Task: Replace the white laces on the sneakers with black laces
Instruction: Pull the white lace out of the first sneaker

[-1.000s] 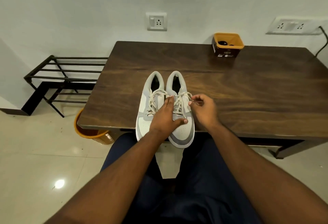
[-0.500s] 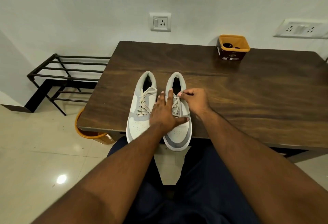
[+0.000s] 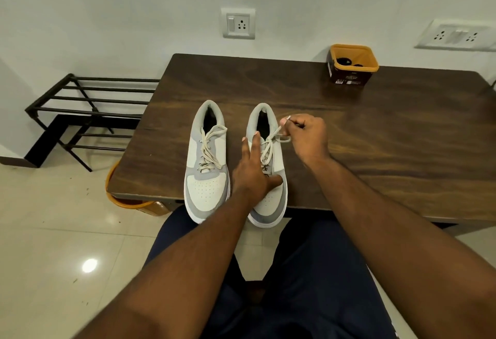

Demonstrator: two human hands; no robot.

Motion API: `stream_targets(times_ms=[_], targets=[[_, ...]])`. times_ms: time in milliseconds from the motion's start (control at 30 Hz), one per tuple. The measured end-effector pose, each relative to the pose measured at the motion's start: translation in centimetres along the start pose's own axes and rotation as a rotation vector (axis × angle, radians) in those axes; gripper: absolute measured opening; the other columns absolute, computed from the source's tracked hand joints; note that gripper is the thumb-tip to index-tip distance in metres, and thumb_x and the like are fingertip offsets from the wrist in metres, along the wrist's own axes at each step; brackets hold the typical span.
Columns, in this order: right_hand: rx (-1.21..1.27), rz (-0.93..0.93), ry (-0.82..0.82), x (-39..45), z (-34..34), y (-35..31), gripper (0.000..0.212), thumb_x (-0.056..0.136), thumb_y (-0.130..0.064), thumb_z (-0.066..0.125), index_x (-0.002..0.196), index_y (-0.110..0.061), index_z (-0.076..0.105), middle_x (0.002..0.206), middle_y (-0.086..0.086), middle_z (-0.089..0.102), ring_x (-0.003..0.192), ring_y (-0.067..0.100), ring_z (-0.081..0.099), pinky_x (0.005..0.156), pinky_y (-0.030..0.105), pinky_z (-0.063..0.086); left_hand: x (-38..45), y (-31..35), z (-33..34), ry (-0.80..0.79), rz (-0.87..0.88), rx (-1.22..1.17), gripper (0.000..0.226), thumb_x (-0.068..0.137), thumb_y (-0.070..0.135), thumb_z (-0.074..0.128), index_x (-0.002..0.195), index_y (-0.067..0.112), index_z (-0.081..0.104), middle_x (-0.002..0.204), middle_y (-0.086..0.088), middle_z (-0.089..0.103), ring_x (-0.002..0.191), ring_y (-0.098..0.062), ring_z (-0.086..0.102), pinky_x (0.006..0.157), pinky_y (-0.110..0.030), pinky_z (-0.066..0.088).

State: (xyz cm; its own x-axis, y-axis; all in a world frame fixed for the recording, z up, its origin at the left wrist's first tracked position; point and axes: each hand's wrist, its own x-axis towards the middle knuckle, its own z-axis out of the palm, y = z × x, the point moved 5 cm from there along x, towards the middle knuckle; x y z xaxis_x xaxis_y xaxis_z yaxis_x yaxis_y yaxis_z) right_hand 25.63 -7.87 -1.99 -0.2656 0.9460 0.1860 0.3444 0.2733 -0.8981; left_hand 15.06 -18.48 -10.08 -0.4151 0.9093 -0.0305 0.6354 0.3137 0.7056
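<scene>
Lace end [image 3: 286,118] sits pinched in your right hand [image 3: 308,137], just beside the right sneaker [image 3: 276,159] on the table [image 3: 375,137]; your left hand [image 3: 252,172] presses flat, fingers straight, on that sneaker.

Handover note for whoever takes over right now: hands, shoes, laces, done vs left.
Left hand lies flat on the right sneaker, steadying it.
Right hand pinches the end of that shoe's white lace, pulling the bow loose.
Left sneaker untouched, bow tied.
Orange tub at the far table edge holds dark items, probably the black laces.
Done: nothing unlaced yet.
Left: unlace both, relace black.
</scene>
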Motion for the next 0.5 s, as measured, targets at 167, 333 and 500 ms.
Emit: stream_targets(times_ms=[167,333,500], targets=[[0.334,0.144,0.213,2.6,-3.4,-1.1,0.020,0.090,-0.006,0.065,0.071,-0.012,0.067,0.061,0.003,0.062,0.050,0.006,0.059,0.055,0.024,0.052,-0.2,0.1,0.1,-0.003,0.011,0.004,0.125,0.067,0.035,0.083,0.152,0.041,-0.008,0.164,0.000,-0.006,0.141,-0.031,0.034,0.105,-0.046,0.042],[0.590,0.152,0.389,5.9,-7.2,-3.9,0.022,0.090,-0.001,0.062,0.070,-0.008,0.062,0.071,0.010,0.064,0.057,0.013,0.067,0.059,0.025,0.056,-0.3,0.2,0.0,-0.010,0.006,0.030,0.125,0.067,0.037,0.082,0.152,0.043,-0.010,0.164,-0.001,-0.008,0.139,-0.030,0.038,0.102,-0.045,0.044],[0.614,0.141,0.378,6.5,-7.3,-3.7,0.023,0.089,-0.001,0.065,0.067,-0.007,0.062,0.065,0.008,0.063,0.058,0.014,0.068,0.058,0.024,0.055,-0.3,0.2,0.0,-0.018,0.005,0.053,0.123,0.069,0.039,0.081,0.152,0.041,-0.009,0.164,0.000,-0.008,0.139,-0.031,0.037,0.102,-0.045,0.042]])
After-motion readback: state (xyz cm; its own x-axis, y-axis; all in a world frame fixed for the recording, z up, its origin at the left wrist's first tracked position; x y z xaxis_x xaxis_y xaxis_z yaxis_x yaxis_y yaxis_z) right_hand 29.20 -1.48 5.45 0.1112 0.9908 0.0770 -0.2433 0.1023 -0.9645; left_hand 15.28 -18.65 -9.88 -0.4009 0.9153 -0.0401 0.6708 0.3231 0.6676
